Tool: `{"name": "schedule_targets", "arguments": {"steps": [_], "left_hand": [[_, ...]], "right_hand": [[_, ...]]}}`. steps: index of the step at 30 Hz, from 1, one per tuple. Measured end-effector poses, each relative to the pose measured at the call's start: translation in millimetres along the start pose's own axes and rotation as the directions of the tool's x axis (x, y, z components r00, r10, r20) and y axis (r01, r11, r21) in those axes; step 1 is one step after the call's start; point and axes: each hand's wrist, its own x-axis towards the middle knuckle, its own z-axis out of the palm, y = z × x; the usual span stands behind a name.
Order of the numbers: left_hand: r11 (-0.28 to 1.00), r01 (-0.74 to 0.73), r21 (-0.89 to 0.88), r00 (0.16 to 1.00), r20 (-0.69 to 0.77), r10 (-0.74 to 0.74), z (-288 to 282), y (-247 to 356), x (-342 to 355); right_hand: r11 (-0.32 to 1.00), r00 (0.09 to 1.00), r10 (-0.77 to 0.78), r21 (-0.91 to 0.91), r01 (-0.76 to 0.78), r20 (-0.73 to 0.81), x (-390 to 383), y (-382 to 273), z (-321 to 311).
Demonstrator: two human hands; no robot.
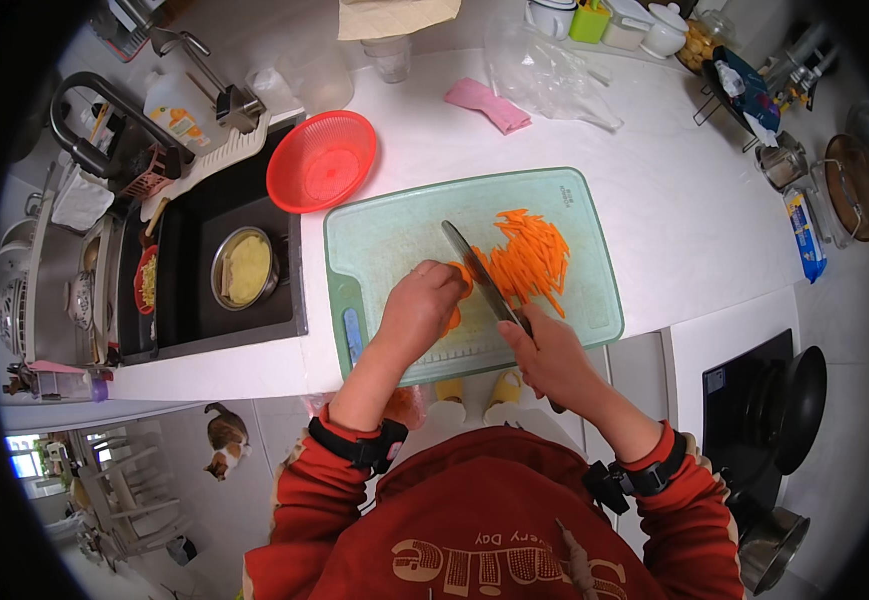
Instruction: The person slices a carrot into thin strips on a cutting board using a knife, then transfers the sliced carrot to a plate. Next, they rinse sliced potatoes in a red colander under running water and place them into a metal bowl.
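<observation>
At frame centre, the left hand pins a carrot to the green board, fingers curled clear of the blade; the right hand is closed around a knife. Cut strips pile right. The knife handle hides inside the fist.

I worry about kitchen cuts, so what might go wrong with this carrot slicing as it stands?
1. The left hand pins the carrot slices right against the knife blade; a slip might nick the fingertips.
2. The cutting board reaches the counter's front edge, so hard pressure might shift it.
3. The pile of carrot strips crowds the blade's far side, leaving little free room for cutting.
</observation>
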Motion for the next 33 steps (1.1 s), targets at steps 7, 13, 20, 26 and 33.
{"name": "schedule_targets", "arguments": {"steps": [7,13,20,26,33], "left_hand": [[0.998,0.002,0.07,1.0,0.006,-0.002,3,3,1],[0.997,0.015,0.072,1.0,0.002,-0.015,4,3,0],[0.999,0.038,0.032,0.999,-0.028,-0.037,5,2,-2],[0.998,0.059,0.013,0.997,-0.051,-0.058,6,2,-3],[0.997,0.075,0.012,0.996,-0.053,-0.074,6,4,-4]], "right_hand": [[0.994,0.995,-0.097,-0.057,0.096,-0.018,-5,-1,3],[0.999,0.999,-0.033,-0.031,0.034,0.031,-5,-9,0],[0.995,0.989,0.096,0.027,-0.1,0.112,16,-10,1],[0.998,1.0,0.016,0.055,-0.017,0.025,18,-1,9],[0.997,0.997,-0.072,-0.038,0.073,0.021,3,-7,7]]}}
